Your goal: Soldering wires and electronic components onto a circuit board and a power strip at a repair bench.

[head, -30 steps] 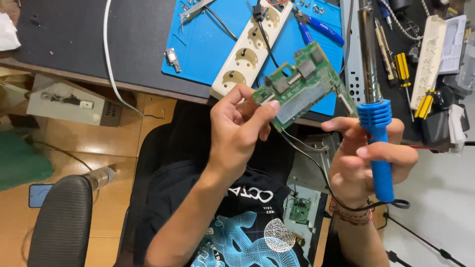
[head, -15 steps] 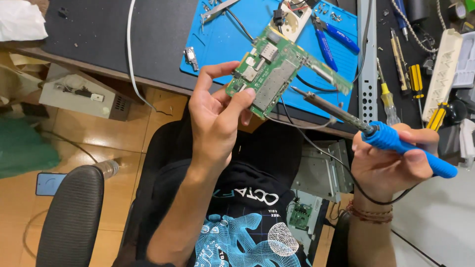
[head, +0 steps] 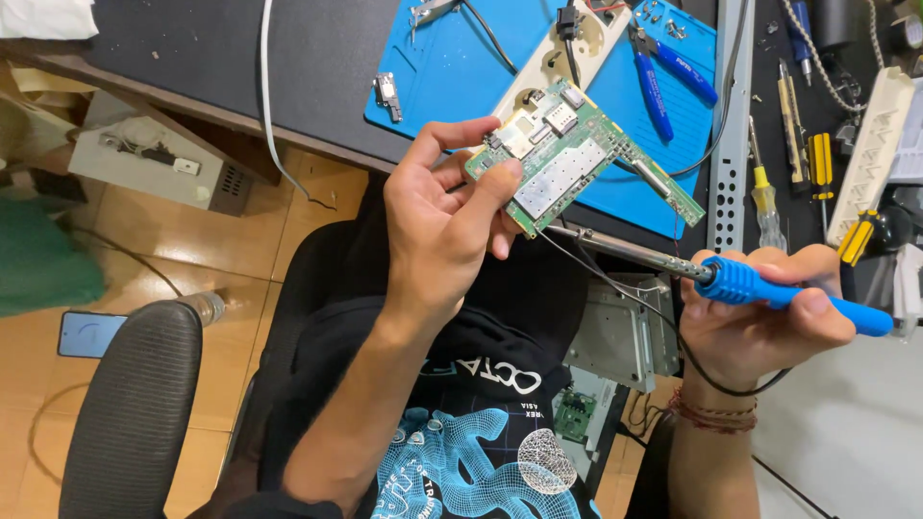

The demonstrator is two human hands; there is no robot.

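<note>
— Where do we have the circuit board (head: 575, 163) just now?

— In our left hand (head: 444, 223), above the near edge of the blue mat (head: 452, 72). Thumb and fingers are pinched on its lower left end. Its long side runs from that end up and to the right, tilted, with the far corner over the mat's near right part.

— And the soldering iron (head: 750, 282)?

— Our right hand (head: 760, 322) is wrapped tightly round its blue handle, to the right of the mat and below it. The iron lies almost level. The handle points right, the metal shaft points left, and its tip sits close under the board's lower edge. We cannot tell if it touches.

— What is around the mat?

— A white power strip (head: 553, 58) lies slanted on it, behind the board, with a black plug in it. Blue-handled pliers (head: 668, 77) lie on its right part and a small metal piece (head: 386, 93) on its left. Right of the mat runs a grey metal rail (head: 729, 144), then yellow-handled screwdrivers (head: 819, 159).

— Anything in the way?

— Thin black wires hang from the board's underside across the iron's shaft.
</note>
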